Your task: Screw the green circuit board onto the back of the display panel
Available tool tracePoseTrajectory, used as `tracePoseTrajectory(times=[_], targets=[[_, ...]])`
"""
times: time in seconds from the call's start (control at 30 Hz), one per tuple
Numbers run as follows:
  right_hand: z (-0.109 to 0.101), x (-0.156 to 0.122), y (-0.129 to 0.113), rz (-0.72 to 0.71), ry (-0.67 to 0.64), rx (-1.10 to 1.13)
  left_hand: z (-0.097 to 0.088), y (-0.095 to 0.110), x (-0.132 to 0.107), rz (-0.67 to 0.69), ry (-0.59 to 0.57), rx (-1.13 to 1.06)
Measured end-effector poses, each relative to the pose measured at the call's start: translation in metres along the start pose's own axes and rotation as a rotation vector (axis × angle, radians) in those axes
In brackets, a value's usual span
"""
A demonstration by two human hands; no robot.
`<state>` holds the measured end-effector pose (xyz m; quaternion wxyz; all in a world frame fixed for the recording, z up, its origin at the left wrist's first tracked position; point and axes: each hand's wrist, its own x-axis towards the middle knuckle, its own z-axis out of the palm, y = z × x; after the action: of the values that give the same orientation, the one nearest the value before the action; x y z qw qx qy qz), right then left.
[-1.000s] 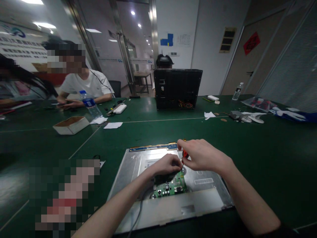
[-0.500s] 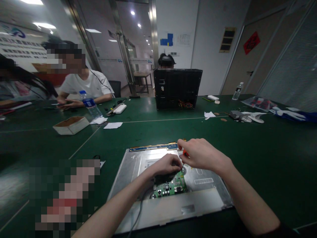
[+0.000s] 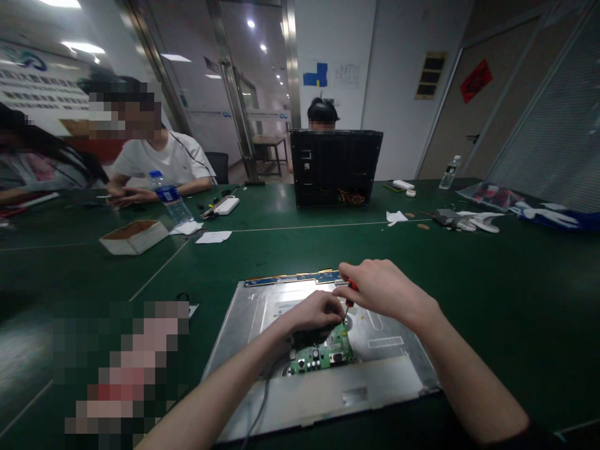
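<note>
While a red-handled screwdriver (image 3: 352, 285) is being gripped in the curled right hand (image 3: 380, 289), its thin shaft is being aimed down, slightly slanted, at the far right corner of a green circuit board (image 3: 328, 353). The left hand (image 3: 315, 310) is being kept close, its fingertips gathered beside the tip; whether anything is being pinched there cannot be told. For good control, the shaft is best being kept square to whatever is being met, with pressure being applied straight down and the tip being steadied, so that the small components are not being scraped.

The board, studded with rounded and boxy parts, is being carried on a silvery metal panel (image 3: 241, 312), broad, flat and rectangular, with pressed ridges and a smoother, paler strip at its near side. The far edge is being lined by a narrow blue circuit strip (image 3: 290, 279), and the near edge is being crossed by a slim grey cable (image 3: 264, 403).

All this is being supported by a smooth green surface (image 3: 262, 255). Farther out, a boxy black casing (image 3: 335, 164) with loose coloured wires and a pale open-topped box (image 3: 140, 242) are being held up by it too.
</note>
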<state>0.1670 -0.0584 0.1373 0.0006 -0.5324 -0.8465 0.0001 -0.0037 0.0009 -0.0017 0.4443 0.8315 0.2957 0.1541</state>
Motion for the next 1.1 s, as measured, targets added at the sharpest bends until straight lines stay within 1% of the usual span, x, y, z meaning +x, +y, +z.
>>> tracePoseTrajectory(times=[0.1,0.3,0.83,1.1], targets=[[-0.0001,-0.0008,-0.0001,-0.008,-0.001,0.008,-0.0002,-0.0010,0.0009,0.002,0.005,0.004],[-0.0014,-0.0045,-0.0003,-0.084,0.005,0.050,0.0008,-0.0045,0.0026,0.009,0.022,-0.007],[0.0008,-0.0014,-0.0002,-0.035,0.002,0.028,0.0003,-0.0007,0.0012,0.017,0.020,-0.014],[-0.0005,-0.0054,0.0000,-0.110,-0.007,0.063,0.0010,-0.0077,0.0027,0.022,0.031,-0.005]])
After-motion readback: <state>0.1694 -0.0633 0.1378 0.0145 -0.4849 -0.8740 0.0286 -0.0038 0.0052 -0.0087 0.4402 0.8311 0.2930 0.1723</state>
